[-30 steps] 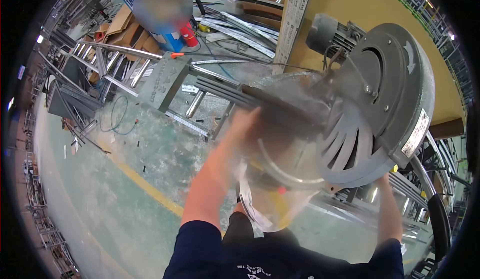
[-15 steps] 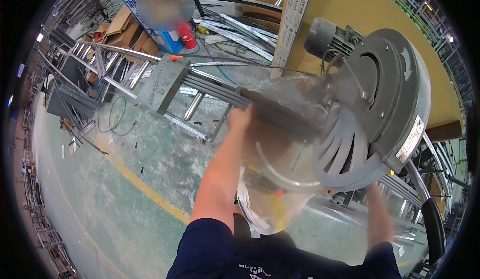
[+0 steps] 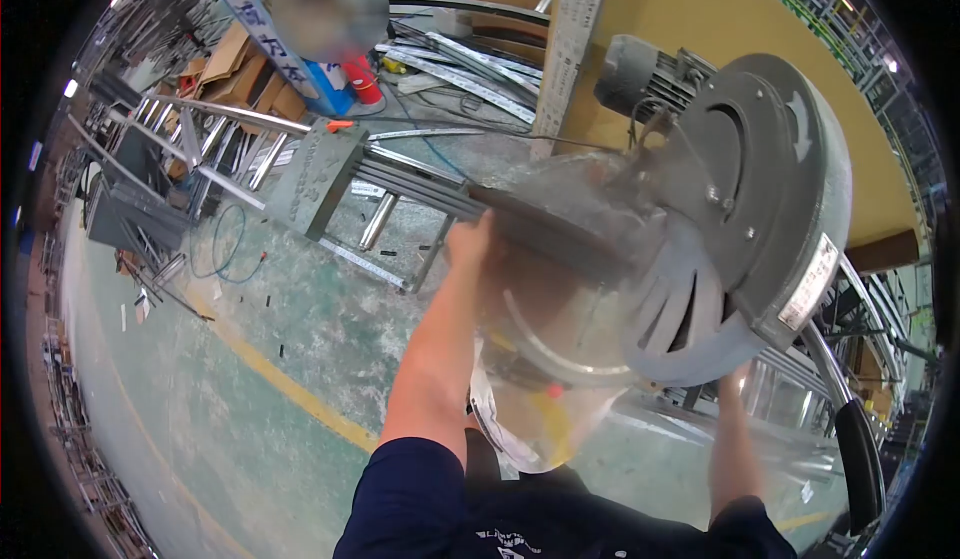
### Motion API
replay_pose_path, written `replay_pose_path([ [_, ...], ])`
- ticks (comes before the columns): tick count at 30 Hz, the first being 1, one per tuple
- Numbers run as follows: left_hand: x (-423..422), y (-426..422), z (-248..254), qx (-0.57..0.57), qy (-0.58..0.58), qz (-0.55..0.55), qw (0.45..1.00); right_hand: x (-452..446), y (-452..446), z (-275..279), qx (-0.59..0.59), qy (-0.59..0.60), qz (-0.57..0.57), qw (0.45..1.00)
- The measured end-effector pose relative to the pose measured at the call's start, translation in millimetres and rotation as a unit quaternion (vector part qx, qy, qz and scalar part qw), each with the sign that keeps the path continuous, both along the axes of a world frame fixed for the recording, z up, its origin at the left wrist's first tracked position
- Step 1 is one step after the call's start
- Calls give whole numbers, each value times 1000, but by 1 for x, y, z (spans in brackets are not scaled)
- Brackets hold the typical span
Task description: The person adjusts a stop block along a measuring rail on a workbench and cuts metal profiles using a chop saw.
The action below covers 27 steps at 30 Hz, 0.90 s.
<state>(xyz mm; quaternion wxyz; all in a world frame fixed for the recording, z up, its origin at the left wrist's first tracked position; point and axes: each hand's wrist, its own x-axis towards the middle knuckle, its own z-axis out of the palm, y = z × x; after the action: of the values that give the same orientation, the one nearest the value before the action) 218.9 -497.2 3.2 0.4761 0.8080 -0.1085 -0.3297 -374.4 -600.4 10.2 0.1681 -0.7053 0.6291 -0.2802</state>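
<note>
Grasps with the left hand (image 3: 467,242) a row of grey metal bars (image 3: 415,191), lying left of the cut-off saw (image 3: 760,179) and pointing lengthwise in toward its guard (image 3: 665,349). Reaches below the saw with the right hand (image 3: 735,383); cannot tell that partly hidden grip.

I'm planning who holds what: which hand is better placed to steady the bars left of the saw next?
Probably the left hand: it is right at the bars. The right hand is near the saw's lower edge, partly hidden, farther from that stretch.
</note>
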Motion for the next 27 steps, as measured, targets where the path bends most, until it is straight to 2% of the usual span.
replay_pose_path([
  [2, 7, -5, -20, 28, 79, 12, 996, -40, -14, -28, 81, 119, -32, 989],
  [3, 13, -8, -38, 33, 68, 12, 997, -43, -11, -25, 83, 75, -25, 993],
  [4, 26, -13, -76, 34, -13, -3, 999, -42, -8, -24, 83, 29, -19, 996],
  [5, 32, -14, -78, 28, 4, -11, 1000, -59, -12, -46, 58, 38, 13, 997],
  [6, 29, -14, -78, 25, 22, -20, 999, -50, -4, -25, 112, 23, 25, 993],
  [8, 5, -7, -6, 10, 119, -1, 993, -54, 9, -20, 98, 65, 29, 993],
  [10, 6, -17, -38, 19, 100, -19, 995, -37, 42, 38, 128, 67, -9, 989],
  [11, 5, -19, -41, 61, 39, -40, 997, -9, 49, 67, 157, 62, -10, 986],
  [12, 13, -13, -38, 109, -26, -47, 993, -12, 58, 74, 227, -54, -45, 971],
  [13, 7, -10, -15, 175, -125, -52, 975, 12, 78, 102, 173, -86, -41, 980],
  [14, 9, -8, 8, 201, -75, -71, 974, 3, 90, 108, 146, -50, -30, 988],
  [15, 11, -12, -13, 181, -103, -82, 975, -35, 90, 78, 70, -165, -19, 984],
  [16, 8, -16, -39, 164, -190, -53, 966, -30, 105, 119, 148, -136, -39, 979],
  [18, 18, -35, -103, 66, 2, -68, 996, -9, 127, 184, 84, -113, -58, 988],
  [20, 29, -39, -114, 52, 13, -60, 997, -31, 120, 243, 14, -97, -54, 994],
  [21, 29, -39, -118, 41, 23, -55, 997, 2, 131, 295, -36, -164, -32, 985],
  [22, 27, -40, -120, 31, 34, -52, 998, -1, 134, 340, -9, -113, -24, 993],
  [23, 20, -42, -120, 21, 44, -54, 997, 77, 148, 399, -92, -13, -50, 994],
  [24, 5, -45, -118, 11, 56, -63, 996, 119, 155, 437, -106, -46, -12, 993],
  [25, 3, -34, -96, 90, -184, -122, 971, 160, 161, 469, -68, -90, 23, 993],
  [26, 14, -19, -35, 140, -87, -218, 962, 175, 164, 487, -12, -124, 31, 992],
  [27, 15, -5, 18, 146, 35, -196, 969, 213, 169, 508, 43, -77, -42, 995],
])
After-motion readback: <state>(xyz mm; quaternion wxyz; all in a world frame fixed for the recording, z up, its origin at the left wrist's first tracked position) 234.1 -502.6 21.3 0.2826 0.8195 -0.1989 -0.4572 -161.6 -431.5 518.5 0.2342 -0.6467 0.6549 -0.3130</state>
